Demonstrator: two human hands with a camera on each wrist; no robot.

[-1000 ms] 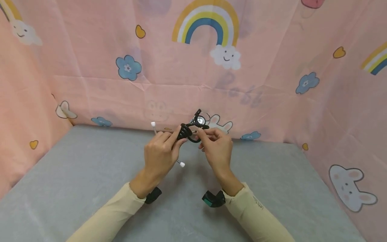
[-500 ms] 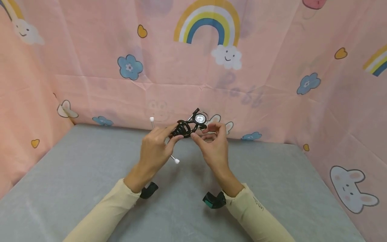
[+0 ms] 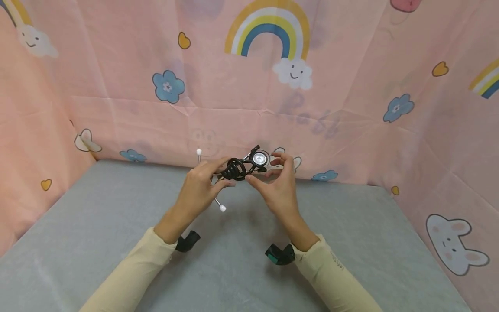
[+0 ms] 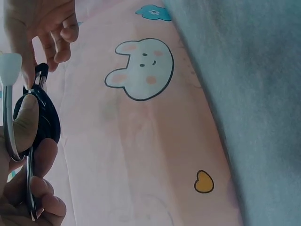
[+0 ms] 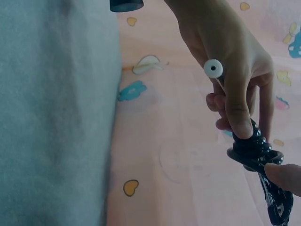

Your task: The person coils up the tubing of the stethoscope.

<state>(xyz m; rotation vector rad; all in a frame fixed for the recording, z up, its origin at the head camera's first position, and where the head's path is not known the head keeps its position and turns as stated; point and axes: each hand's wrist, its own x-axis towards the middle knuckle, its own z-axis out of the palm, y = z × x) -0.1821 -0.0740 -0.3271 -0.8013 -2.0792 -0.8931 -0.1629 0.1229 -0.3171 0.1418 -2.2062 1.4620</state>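
Observation:
A stethoscope (image 3: 235, 170) is held up above the table, its black tube wound into a tight coil. My left hand (image 3: 197, 183) grips the coil's left end between thumb and fingers. White ear tips (image 3: 222, 208) on metal tubes stick out on either side of that hand. At the right end sits the round silver chest piece (image 3: 259, 159), beside a black forked part. My right hand (image 3: 277, 184) has its thumb at the coil's edge and its bent fingers spread near the chest piece. In the right wrist view, the right thumb (image 5: 284, 178) touches a tube loop (image 5: 249, 160).
The grey-covered table (image 3: 234, 277) lies below both hands. Behind and at the sides hangs a pink printed cloth (image 3: 128, 52) with rainbows, flowers and rabbits. A dark wrist camera (image 3: 280, 254) hangs under the right wrist, another dark camera (image 3: 188, 242) under the left.
My right fingers have come off the tube and spread toward the chest piece, with the thumb staying at the coil. My left hand has shifted slightly left, and more of the coil shows.

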